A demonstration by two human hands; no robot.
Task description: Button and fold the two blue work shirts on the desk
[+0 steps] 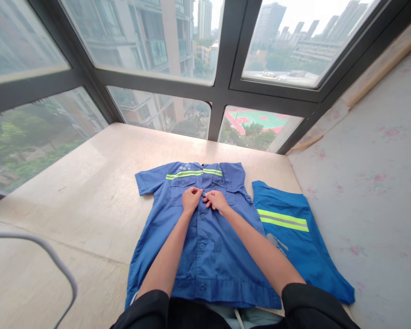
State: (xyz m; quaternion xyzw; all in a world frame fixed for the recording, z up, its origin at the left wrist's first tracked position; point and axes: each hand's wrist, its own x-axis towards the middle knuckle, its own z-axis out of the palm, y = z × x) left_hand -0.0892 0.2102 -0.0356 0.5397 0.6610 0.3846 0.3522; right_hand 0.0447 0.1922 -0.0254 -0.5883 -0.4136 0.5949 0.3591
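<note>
Clearance about my hands: wide at left of frame, tighter at right.
From my left hand, mid-frame, a low path runs left over the shirt and pale sill; a grey cable arches through the lower left. Right of my right hand: brighter blue garment, then wall. Window frame bars the top. Little passes between my fingertips.

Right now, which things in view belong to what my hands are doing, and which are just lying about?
In hand:
blue shirt, left hand and right hand at its front
its buttons, down the middle

Seemingly just lying about:
brighter blue garment, to the right
grey cable, at the left
</note>
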